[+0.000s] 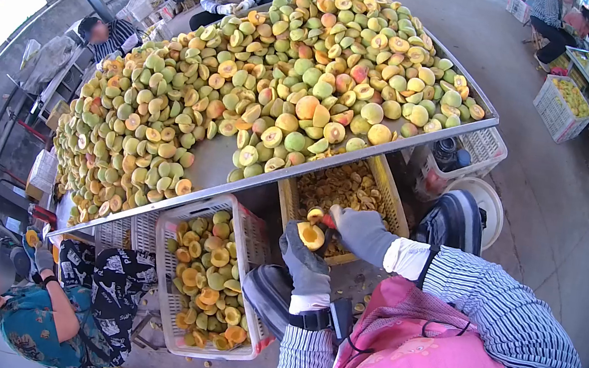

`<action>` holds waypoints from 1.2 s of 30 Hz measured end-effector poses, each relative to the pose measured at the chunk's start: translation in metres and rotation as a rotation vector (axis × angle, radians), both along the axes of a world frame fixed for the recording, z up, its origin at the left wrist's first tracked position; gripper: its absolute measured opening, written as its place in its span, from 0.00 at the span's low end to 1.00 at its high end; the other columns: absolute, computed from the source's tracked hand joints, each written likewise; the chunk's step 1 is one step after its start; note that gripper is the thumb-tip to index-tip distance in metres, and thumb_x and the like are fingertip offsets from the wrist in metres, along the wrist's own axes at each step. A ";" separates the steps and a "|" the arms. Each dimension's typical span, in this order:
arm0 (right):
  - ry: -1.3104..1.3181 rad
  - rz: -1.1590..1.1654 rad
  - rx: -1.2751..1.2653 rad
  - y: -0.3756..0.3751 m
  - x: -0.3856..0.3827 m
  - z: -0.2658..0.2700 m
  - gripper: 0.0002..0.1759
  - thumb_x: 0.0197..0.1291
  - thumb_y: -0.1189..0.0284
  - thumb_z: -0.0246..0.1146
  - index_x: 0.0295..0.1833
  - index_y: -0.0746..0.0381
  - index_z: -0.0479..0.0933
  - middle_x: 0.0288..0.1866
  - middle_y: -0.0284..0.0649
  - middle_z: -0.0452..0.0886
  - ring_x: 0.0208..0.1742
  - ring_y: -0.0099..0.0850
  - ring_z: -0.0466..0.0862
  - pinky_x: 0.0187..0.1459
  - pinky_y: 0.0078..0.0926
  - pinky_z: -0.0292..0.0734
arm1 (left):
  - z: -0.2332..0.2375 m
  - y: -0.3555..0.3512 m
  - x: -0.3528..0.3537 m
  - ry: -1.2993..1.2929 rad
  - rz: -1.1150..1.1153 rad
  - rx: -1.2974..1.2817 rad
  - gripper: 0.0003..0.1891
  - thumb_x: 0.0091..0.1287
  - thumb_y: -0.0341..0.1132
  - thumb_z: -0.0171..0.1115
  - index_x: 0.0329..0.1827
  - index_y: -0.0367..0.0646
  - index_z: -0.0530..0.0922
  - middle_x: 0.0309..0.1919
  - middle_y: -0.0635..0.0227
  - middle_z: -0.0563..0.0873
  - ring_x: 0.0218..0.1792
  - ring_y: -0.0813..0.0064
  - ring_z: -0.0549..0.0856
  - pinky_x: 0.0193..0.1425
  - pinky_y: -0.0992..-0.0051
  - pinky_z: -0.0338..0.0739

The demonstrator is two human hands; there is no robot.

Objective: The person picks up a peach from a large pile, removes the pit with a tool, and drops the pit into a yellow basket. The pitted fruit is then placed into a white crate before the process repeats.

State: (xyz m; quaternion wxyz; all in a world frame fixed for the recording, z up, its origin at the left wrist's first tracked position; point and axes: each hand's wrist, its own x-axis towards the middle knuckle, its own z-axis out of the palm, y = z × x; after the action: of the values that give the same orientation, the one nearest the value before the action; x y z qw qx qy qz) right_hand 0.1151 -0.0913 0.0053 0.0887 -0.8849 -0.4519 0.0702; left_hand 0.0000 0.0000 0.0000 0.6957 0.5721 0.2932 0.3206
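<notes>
My left hand (305, 258), in a grey glove, is closed around a peach half (310, 237) with its hollowed cut face turned up. My right hand (362, 232), also gloved in grey, grips a small tool (329, 221) with a red part showing; its working end is too small to make out. At the tool's tip, just above the peach half, is a small yellow-orange piece (316, 215), perhaps a pit. Both hands are over the near edge of a yellow crate (393, 199) holding brownish pits and scraps.
A metal-edged table (273, 175) bears a large heap of halved peaches (289, 69). A white crate (163, 317) of peach halves stands left of my legs. To the right are a white bucket (492, 213) and another crate (489, 148). A co-worker (54, 316) sits at left; others sit beyond.
</notes>
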 end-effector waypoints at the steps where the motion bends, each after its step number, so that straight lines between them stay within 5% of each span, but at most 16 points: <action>1: 0.047 -0.116 0.002 -0.004 0.008 -0.007 0.19 0.61 0.64 0.63 0.55 0.59 0.70 0.37 0.47 0.87 0.35 0.47 0.89 0.34 0.48 0.81 | 0.015 -0.006 0.001 -0.118 0.061 -0.304 0.20 0.75 0.43 0.59 0.64 0.45 0.70 0.55 0.62 0.75 0.53 0.58 0.82 0.50 0.56 0.87; 3: 0.108 -0.279 0.142 0.002 0.024 -0.025 0.19 0.61 0.63 0.64 0.52 0.61 0.72 0.32 0.47 0.87 0.34 0.47 0.88 0.34 0.46 0.80 | 0.038 0.010 -0.004 -0.225 0.123 -0.569 0.19 0.76 0.44 0.58 0.62 0.45 0.71 0.48 0.61 0.80 0.46 0.60 0.86 0.51 0.59 0.87; 5: 0.226 -0.243 -0.045 -0.016 0.029 -0.057 0.19 0.61 0.60 0.63 0.49 0.62 0.74 0.34 0.48 0.87 0.36 0.48 0.88 0.36 0.46 0.80 | 0.055 0.016 -0.015 -0.274 0.144 -0.529 0.18 0.77 0.46 0.55 0.60 0.43 0.72 0.46 0.61 0.81 0.44 0.61 0.86 0.51 0.58 0.87; 7: 0.350 0.128 -0.571 -0.053 0.044 -0.108 0.20 0.60 0.57 0.65 0.46 0.62 0.75 0.37 0.50 0.86 0.40 0.48 0.88 0.39 0.47 0.80 | 0.075 0.011 -0.030 -0.290 0.253 -0.151 0.19 0.76 0.49 0.56 0.55 0.42 0.74 0.48 0.62 0.82 0.45 0.62 0.86 0.52 0.59 0.86; 8: 0.337 0.112 -0.568 -0.053 0.051 -0.097 0.20 0.60 0.57 0.65 0.46 0.62 0.75 0.37 0.50 0.86 0.40 0.48 0.88 0.39 0.47 0.80 | 0.082 0.035 -0.035 -0.356 0.281 -0.362 0.19 0.75 0.49 0.55 0.56 0.43 0.74 0.45 0.62 0.81 0.44 0.65 0.86 0.47 0.63 0.86; 13: 0.169 -0.248 0.225 -0.023 0.088 -0.006 0.23 0.60 0.54 0.66 0.52 0.59 0.74 0.35 0.49 0.84 0.39 0.52 0.85 0.42 0.47 0.78 | 0.050 0.136 -0.138 -0.041 0.726 0.162 0.17 0.75 0.41 0.57 0.61 0.42 0.73 0.53 0.61 0.80 0.58 0.65 0.79 0.65 0.65 0.75; 16: 0.025 -0.260 0.468 0.033 0.129 0.040 0.23 0.59 0.58 0.67 0.55 0.58 0.72 0.46 0.49 0.83 0.43 0.50 0.85 0.43 0.47 0.79 | 0.092 0.108 -0.120 0.066 0.928 0.217 0.20 0.75 0.42 0.56 0.64 0.41 0.71 0.56 0.60 0.79 0.61 0.64 0.78 0.64 0.65 0.74; 20: 0.018 -0.276 0.316 0.110 0.187 0.046 0.30 0.58 0.52 0.68 0.58 0.60 0.71 0.47 0.49 0.84 0.44 0.50 0.86 0.45 0.46 0.79 | 0.059 0.121 -0.129 -0.076 0.671 0.008 0.19 0.74 0.42 0.57 0.63 0.45 0.72 0.60 0.63 0.79 0.61 0.66 0.78 0.61 0.67 0.74; 23: 0.062 -0.270 0.200 0.129 0.205 0.028 0.36 0.56 0.49 0.69 0.63 0.61 0.70 0.48 0.50 0.86 0.47 0.48 0.86 0.47 0.47 0.79 | 0.095 0.083 -0.076 -0.104 0.449 -0.147 0.18 0.73 0.41 0.58 0.61 0.44 0.74 0.58 0.65 0.80 0.58 0.66 0.81 0.62 0.65 0.75; 25: 0.130 -0.307 0.581 0.121 0.201 0.038 0.34 0.57 0.55 0.70 0.62 0.62 0.69 0.41 0.48 0.86 0.37 0.43 0.87 0.38 0.43 0.81 | 0.092 0.071 -0.058 -0.139 0.383 -0.161 0.19 0.74 0.41 0.57 0.63 0.43 0.73 0.59 0.63 0.79 0.56 0.65 0.83 0.64 0.62 0.75; 26: 0.710 -0.393 0.674 0.103 0.191 0.058 0.30 0.58 0.62 0.70 0.61 0.62 0.68 0.35 0.42 0.82 0.24 0.34 0.82 0.25 0.33 0.78 | 0.088 0.063 -0.049 -0.135 0.278 0.011 0.22 0.74 0.45 0.56 0.65 0.44 0.72 0.60 0.62 0.78 0.56 0.64 0.83 0.64 0.60 0.75; 28: 1.121 -0.253 0.908 0.080 0.172 0.062 0.30 0.59 0.64 0.71 0.63 0.60 0.68 0.31 0.33 0.76 0.16 0.24 0.74 0.17 0.23 0.69 | 0.084 0.054 -0.026 -0.137 0.178 0.176 0.24 0.75 0.49 0.55 0.67 0.44 0.71 0.62 0.61 0.77 0.56 0.62 0.83 0.64 0.58 0.75; 30: 1.314 -0.094 0.872 0.059 0.144 0.062 0.32 0.59 0.62 0.73 0.65 0.60 0.68 0.32 0.31 0.76 0.17 0.21 0.74 0.17 0.20 0.68 | 0.085 0.049 0.003 -0.291 -0.008 -0.564 0.33 0.74 0.61 0.51 0.71 0.46 0.69 0.64 0.58 0.75 0.55 0.58 0.83 0.61 0.54 0.78; 33: 1.231 0.117 0.632 0.028 0.090 0.084 0.31 0.60 0.56 0.72 0.62 0.60 0.72 0.34 0.28 0.75 0.25 0.15 0.74 0.23 0.14 0.69 | 0.048 0.047 0.030 -0.215 -0.317 -0.859 0.32 0.74 0.65 0.44 0.68 0.50 0.72 0.57 0.61 0.82 0.53 0.60 0.83 0.55 0.55 0.79; 35: 1.057 -0.016 0.602 0.001 0.056 0.109 0.31 0.60 0.53 0.72 0.60 0.61 0.73 0.34 0.34 0.78 0.24 0.23 0.76 0.25 0.25 0.73 | -0.019 0.034 0.039 0.021 -0.040 0.326 0.32 0.74 0.63 0.46 0.66 0.46 0.73 0.56 0.61 0.82 0.51 0.61 0.84 0.53 0.58 0.80; 36: 0.628 0.047 0.727 -0.007 0.046 0.089 0.31 0.60 0.52 0.71 0.59 0.62 0.73 0.36 0.46 0.81 0.26 0.38 0.81 0.29 0.38 0.75 | 0.014 0.017 0.035 -0.038 -0.026 0.133 0.30 0.74 0.59 0.49 0.63 0.41 0.73 0.55 0.59 0.82 0.51 0.60 0.84 0.55 0.62 0.80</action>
State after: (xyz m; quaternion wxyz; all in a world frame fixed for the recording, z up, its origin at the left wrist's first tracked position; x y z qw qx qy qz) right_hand 0.1615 -0.0981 0.0942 0.5229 -0.7220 -0.4185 0.1736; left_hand 0.0346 0.0173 0.0139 0.6656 0.6147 0.2507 0.3410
